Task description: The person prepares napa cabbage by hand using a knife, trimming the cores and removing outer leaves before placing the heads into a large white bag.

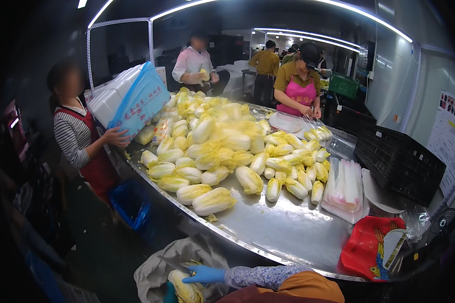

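Note:
Low in the head view, a pale yellow napa cabbage (185,288) is held over the mouth of a grey sack (149,270). My right hand (207,274), in a blue glove, is closed round a knife (173,263), whose dark blade points left across the top of the cabbage. Only a sliver of my left hand (170,293), in a teal glove, shows at the cabbage's left side; it appears to grip it, with most fingers hidden. Beyond the sack, a large heap of napa cabbages (215,201) lies on the metal table (288,230).
At left, a person holds a white foam box (119,93) with a blue cover beside a blue bin (130,202). Across the table, other people handle cabbages. On the right are plastic bags (345,187), a white tray (379,194), a black crate (399,159) and a red bag (366,247).

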Action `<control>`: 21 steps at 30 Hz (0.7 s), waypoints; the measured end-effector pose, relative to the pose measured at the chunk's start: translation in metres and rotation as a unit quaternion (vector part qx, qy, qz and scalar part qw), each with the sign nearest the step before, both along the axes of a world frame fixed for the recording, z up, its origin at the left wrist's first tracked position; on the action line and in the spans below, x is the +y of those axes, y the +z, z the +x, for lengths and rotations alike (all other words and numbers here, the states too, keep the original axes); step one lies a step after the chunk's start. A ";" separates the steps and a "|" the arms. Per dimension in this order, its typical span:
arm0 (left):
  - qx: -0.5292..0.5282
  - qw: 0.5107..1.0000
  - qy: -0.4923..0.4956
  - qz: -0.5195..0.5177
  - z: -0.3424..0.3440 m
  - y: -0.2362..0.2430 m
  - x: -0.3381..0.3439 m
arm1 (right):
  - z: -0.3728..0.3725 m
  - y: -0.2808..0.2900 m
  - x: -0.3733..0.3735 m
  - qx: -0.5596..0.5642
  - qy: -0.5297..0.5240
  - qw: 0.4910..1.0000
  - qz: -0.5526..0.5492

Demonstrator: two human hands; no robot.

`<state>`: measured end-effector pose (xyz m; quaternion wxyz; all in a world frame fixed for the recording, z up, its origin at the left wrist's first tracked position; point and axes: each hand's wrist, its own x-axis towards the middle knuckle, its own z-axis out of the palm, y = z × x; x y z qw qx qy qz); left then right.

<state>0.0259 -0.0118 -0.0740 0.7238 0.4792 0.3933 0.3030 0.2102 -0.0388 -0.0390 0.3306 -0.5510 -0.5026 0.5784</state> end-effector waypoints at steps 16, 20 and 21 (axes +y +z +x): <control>-0.453 0.791 -0.143 -0.384 -0.074 0.026 -0.010 | 0.014 0.030 0.032 -0.079 0.062 0.995 0.001; -0.258 0.940 -0.019 -0.221 -0.080 0.012 0.003 | 0.017 0.001 0.047 -0.143 0.037 0.988 0.051; -0.225 0.954 -0.017 -0.200 -0.077 0.016 0.003 | 0.018 -0.006 0.045 -0.241 0.018 0.966 0.098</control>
